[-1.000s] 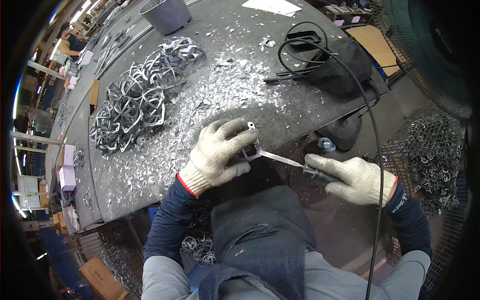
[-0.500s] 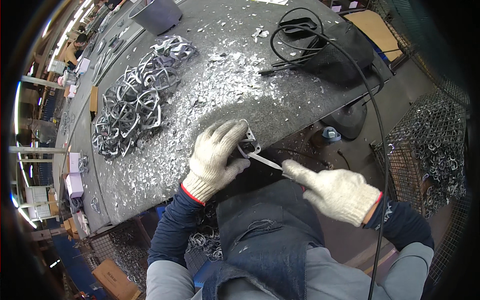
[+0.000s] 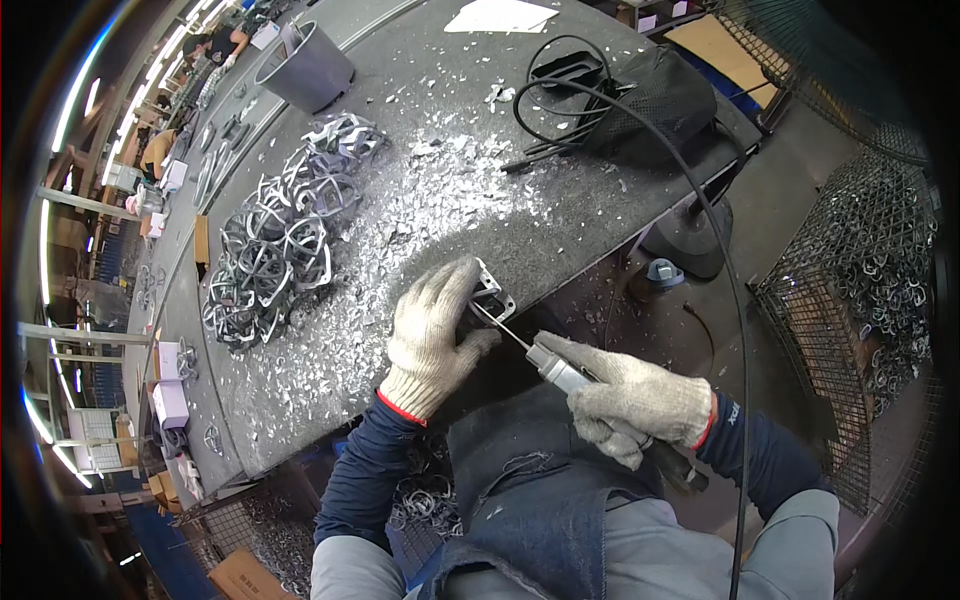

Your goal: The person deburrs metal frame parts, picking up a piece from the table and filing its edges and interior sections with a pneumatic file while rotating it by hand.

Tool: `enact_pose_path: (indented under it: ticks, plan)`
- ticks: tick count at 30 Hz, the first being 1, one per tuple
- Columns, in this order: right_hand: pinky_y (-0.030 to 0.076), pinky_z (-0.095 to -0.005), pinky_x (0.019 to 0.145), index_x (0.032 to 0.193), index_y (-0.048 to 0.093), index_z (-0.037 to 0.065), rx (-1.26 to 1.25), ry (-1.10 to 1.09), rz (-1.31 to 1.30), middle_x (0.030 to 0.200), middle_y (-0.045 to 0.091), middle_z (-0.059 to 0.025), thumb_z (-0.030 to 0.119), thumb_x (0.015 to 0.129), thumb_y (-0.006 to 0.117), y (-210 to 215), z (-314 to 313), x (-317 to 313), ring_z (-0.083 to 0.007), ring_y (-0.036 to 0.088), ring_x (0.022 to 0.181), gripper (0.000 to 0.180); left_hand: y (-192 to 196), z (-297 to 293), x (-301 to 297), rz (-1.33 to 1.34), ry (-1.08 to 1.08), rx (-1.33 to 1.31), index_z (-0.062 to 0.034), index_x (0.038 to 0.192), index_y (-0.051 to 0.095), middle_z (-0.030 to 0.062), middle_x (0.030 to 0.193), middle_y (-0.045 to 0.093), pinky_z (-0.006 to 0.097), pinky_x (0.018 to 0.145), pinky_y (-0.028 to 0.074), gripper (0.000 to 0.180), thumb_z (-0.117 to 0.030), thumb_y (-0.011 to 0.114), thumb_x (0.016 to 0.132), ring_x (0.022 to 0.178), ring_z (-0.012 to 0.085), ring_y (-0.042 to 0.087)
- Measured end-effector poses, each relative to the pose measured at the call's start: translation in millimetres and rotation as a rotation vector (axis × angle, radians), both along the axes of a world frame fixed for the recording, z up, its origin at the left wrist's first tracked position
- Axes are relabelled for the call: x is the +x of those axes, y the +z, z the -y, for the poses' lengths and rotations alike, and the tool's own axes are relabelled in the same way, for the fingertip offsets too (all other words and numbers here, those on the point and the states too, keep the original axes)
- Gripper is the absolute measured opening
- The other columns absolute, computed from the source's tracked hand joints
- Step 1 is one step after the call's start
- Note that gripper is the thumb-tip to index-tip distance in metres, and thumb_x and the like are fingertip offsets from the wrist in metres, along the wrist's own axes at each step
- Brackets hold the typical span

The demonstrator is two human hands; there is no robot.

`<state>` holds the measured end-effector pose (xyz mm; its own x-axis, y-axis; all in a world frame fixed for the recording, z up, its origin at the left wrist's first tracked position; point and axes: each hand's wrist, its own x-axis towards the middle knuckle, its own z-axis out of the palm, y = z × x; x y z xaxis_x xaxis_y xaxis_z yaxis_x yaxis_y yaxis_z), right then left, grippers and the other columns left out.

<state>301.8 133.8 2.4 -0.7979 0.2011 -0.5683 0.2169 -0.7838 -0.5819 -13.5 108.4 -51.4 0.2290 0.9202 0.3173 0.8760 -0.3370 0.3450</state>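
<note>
My left hand (image 3: 434, 335), in a white knit glove with a red cuff, is closed around a small metal frame piece (image 3: 489, 290) with holes, held at the table's near edge. My gloved right hand (image 3: 640, 398) is wrapped round a silver-bodied hand tool (image 3: 562, 370). A long, thin blade (image 3: 505, 329) runs from the tool to the frame piece; its tip reaches the piece close to my left fingers. The blade shows nearly edge-on. Whatever my left fingertips cover on the piece is hidden.
Pale flakes (image 3: 455, 170) cover much of the grey table (image 3: 420, 60). Left of them lies a heap of metal frames (image 3: 275, 245); behind stands a grey bucket (image 3: 308, 70). A black cable (image 3: 690, 190) hangs down past my right arm. A wire basket (image 3: 850, 330) holds more frames.
My right hand has moved left and turned, so the tool's silver body now shows. The blade has turned from flat to nearly edge-on. The whole view has shifted slightly.
</note>
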Motion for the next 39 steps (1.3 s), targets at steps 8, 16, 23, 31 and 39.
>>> enact_pose_path:
  ticks: [8, 16, 23, 31, 39]
  plan:
    - [0.069, -0.0455, 0.084, 0.182, 0.033, 0.023, 0.834, 0.211, 0.316, 0.107, 0.079, -0.0228, 0.013, 0.104, 0.067, -32, 16, 13, -0.0345, 0.082, 0.082, 0.086, 25, -4, -6, 0.081, -0.025, -0.180, -0.0069, 0.161, 0.063, 0.0252, 0.164, 0.062, 0.053, 0.129, 0.046, 0.090, -0.013, 0.095, 0.076, 0.154, 0.0461, 0.058]
    - [0.067, -0.0533, 0.079, 0.169, 0.055, 0.033, 1.505, 0.210, 0.579, 0.097, 0.079, -0.0179, 0.023, 0.099, 0.078, -20, 14, 23, -0.0409, 0.081, 0.088, 0.075, 38, -11, -5, -0.033, -0.049, -0.183, -0.0085, 0.161, 0.063, 0.0243, 0.162, 0.064, 0.057, 0.129, 0.044, 0.091, -0.019, 0.094, 0.077, 0.153, 0.0469, 0.057]
    - [0.067, -0.0527, 0.083, 0.168, 0.057, 0.029, 1.544, 0.285, 0.574, 0.100, 0.081, -0.0208, 0.020, 0.100, 0.079, 9, -11, 15, -0.0417, 0.081, 0.091, 0.073, 3, -3, 13, -0.016, 0.159, -0.069, -0.0127, 0.157, 0.066, 0.0223, 0.158, 0.067, 0.061, 0.125, 0.043, 0.084, -0.030, 0.095, 0.081, 0.150, 0.0501, 0.058]
    - [0.065, -0.0514, 0.097, 0.174, 0.049, 0.025, 1.342, 0.307, 0.405, 0.118, 0.083, -0.0221, 0.023, 0.101, 0.073, 26, -43, 27, -0.0429, 0.082, 0.104, 0.077, 18, -8, -22, 0.204, 0.041, -0.238, -0.0058, 0.162, 0.062, 0.0221, 0.160, 0.068, 0.055, 0.129, 0.045, 0.092, -0.020, 0.097, 0.079, 0.153, 0.0439, 0.059]
    - [0.067, -0.0517, 0.080, 0.171, 0.052, 0.032, 1.557, 0.441, 0.582, 0.095, 0.079, -0.0196, 0.022, 0.103, 0.076, 8, -40, -2, -0.0416, 0.081, 0.090, 0.073, 15, -13, -26, 0.127, -0.018, -0.248, -0.0079, 0.163, 0.062, 0.0170, 0.160, 0.069, 0.055, 0.129, 0.044, 0.092, -0.023, 0.097, 0.079, 0.154, 0.0435, 0.058]
